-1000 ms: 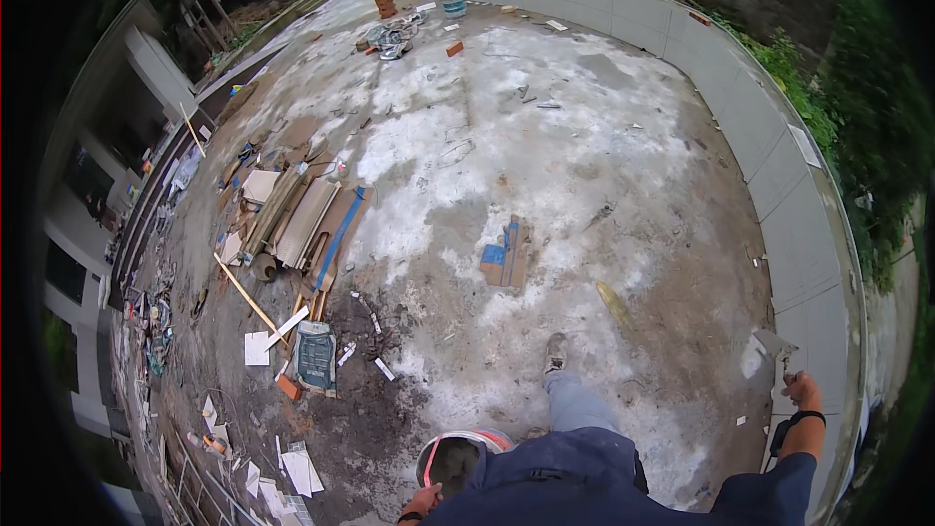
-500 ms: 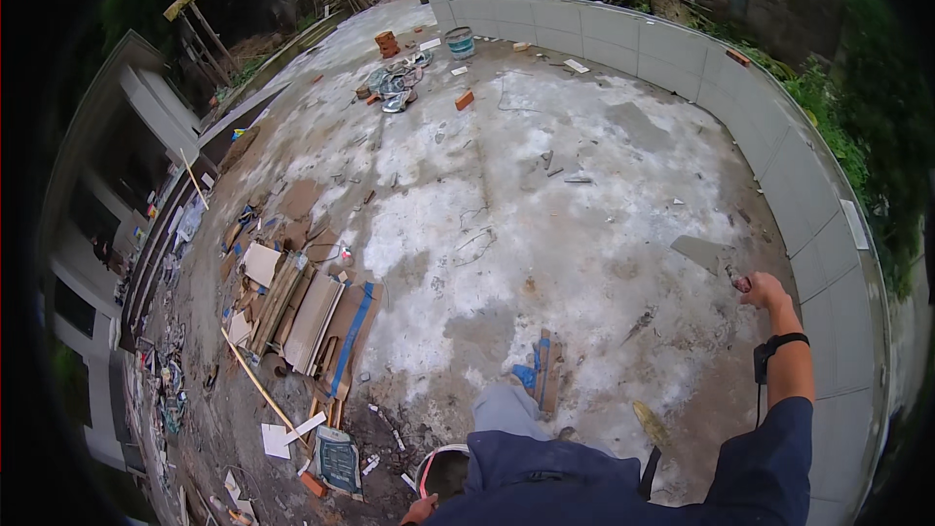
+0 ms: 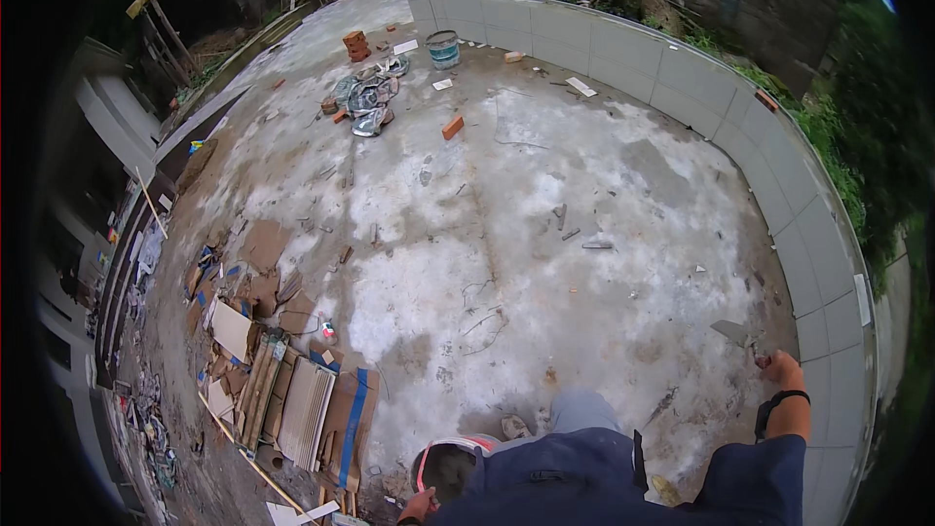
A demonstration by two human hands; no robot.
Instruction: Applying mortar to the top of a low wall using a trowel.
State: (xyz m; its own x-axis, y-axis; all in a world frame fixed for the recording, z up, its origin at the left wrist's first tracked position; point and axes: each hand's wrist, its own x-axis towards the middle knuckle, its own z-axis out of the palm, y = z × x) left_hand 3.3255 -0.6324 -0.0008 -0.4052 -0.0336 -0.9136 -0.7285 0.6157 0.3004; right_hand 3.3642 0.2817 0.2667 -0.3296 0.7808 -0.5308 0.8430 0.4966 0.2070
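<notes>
Your view has travelled forward across the concrete floor point(image 3: 545, 263): the stack of boards and cardboard point(image 3: 292, 399) that lay ahead a second ago now sits at your lower left, and the far corner with the blue-and-white bucket point(image 3: 443, 49) and the heap of bags point(image 3: 368, 95) has come closer. Your right hand point(image 3: 782, 370) has swung from beside your hip out to the side, near the low tiled wall point(image 3: 740, 127). It is closed around a trowel point(image 3: 735, 333), whose flat blade points up and away from you. Your left hand point(image 3: 421, 505) stays low at the frame's edge, gripping the rim of the red-rimmed bucket point(image 3: 450, 463) you carry at your left side; its contents are too dark to make out. Judging by this, you are mid-walk with both tools in hand, and a loose orange brick point(image 3: 453, 127) and scattered debris lie along your way.
</notes>
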